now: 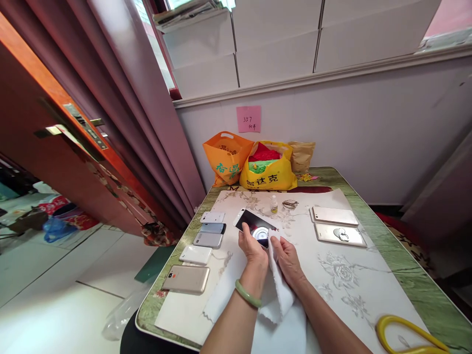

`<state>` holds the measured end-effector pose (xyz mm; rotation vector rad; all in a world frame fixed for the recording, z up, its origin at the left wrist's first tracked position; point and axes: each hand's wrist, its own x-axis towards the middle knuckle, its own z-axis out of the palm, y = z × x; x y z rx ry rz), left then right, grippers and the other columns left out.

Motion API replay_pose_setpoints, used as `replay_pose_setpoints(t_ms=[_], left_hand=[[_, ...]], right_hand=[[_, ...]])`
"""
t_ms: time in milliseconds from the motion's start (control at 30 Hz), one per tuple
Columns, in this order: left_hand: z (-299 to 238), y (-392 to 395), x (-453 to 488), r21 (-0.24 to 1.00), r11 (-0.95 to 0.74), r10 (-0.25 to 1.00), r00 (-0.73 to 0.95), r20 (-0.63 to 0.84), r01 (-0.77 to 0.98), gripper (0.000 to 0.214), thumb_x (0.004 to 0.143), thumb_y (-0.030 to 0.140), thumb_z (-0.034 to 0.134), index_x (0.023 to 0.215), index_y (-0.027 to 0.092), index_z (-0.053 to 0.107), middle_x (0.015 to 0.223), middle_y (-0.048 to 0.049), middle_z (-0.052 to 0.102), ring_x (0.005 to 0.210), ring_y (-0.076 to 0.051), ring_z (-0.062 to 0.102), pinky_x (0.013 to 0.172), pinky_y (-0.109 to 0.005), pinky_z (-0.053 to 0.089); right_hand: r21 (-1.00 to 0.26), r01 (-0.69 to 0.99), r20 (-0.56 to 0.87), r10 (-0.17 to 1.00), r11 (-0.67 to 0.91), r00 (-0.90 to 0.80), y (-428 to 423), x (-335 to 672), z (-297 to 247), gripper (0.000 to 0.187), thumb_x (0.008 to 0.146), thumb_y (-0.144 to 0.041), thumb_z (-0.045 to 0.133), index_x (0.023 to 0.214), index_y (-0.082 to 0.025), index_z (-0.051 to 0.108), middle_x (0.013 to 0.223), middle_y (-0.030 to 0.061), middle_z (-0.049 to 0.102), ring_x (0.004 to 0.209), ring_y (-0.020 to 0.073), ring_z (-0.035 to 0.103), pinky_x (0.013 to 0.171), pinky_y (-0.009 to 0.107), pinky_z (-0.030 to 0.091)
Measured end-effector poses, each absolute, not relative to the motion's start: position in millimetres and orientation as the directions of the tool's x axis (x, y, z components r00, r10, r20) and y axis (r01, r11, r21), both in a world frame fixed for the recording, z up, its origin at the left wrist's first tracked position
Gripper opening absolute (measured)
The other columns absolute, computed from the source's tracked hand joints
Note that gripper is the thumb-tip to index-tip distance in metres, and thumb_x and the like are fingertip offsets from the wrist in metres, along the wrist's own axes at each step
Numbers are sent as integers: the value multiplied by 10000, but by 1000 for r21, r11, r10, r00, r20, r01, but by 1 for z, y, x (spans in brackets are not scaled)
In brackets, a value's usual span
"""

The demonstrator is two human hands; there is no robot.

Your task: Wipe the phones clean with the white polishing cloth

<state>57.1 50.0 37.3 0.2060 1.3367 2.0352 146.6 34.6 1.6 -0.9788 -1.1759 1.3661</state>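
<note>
Phone (253, 220) over floral sheet (302, 260), green table (385, 238), 357 wall note (249, 119)

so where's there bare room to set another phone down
The widest free patch is flowered sheet bordered by the right hand, two gold smartphones and yellow loop handle. A narrow strip of green tabletop runs right of those smartphones. Crowded: the left side, with five smartphones; the back, with orange bag and yellow bag.
</note>
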Motion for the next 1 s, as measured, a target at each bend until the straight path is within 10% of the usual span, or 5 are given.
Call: replay_pose_setpoints(t_ms=[167, 333, 600, 1000], left_hand=[[56, 26, 39, 831, -88, 839, -491, -236, -550, 370, 654, 429, 786, 845, 165, 609, 750, -9, 641, 679, -144, 601, 613, -254, 476], [79, 7, -26, 851, 212, 958, -72, -279, -480, 635, 736, 697, 584, 982, 118, 679, 824, -123, 710, 676, -221, 642, 536, -300, 480], [80, 15, -32, 880, 441, 821, 315, -476, 180, 428, 639, 543, 765, 710, 140, 642, 563, 19, 557, 494, -98, 458, 504, -229, 310], [54, 24, 21, 966, 256, 960, 122, -251, -28, 343, 651, 460, 746, 642, 148, 606, 566, 8, 538, 476, -99, 442, 488, -230, 304]], right_hand=[[-906, -397, -143, 989, -149, -47, 35, 149, 8, 402, 817, -601, 580, 840, -200, 605, 695, -18, 646, 614, 161, 548, 577, 260, 440], [-848, -466, -201, 967, -253, -159, 34, 153, 16, 380, 765, -579, 667, 848, -210, 625, 713, -14, 686, 594, 171, 594, 551, 264, 461], [-887, -403, -119, 955, -226, -272, 33, 152, 15, 397, 732, -554, 717, 848, -180, 651, 701, 1, 692, 596, 171, 596, 582, 272, 471], [-898, -402, -185, 982, -178, -22, 39, 154, 9, 454, 752, -629, 618, 851, -186, 603, 719, -9, 641, 654, 175, 570, 617, 286, 479]])
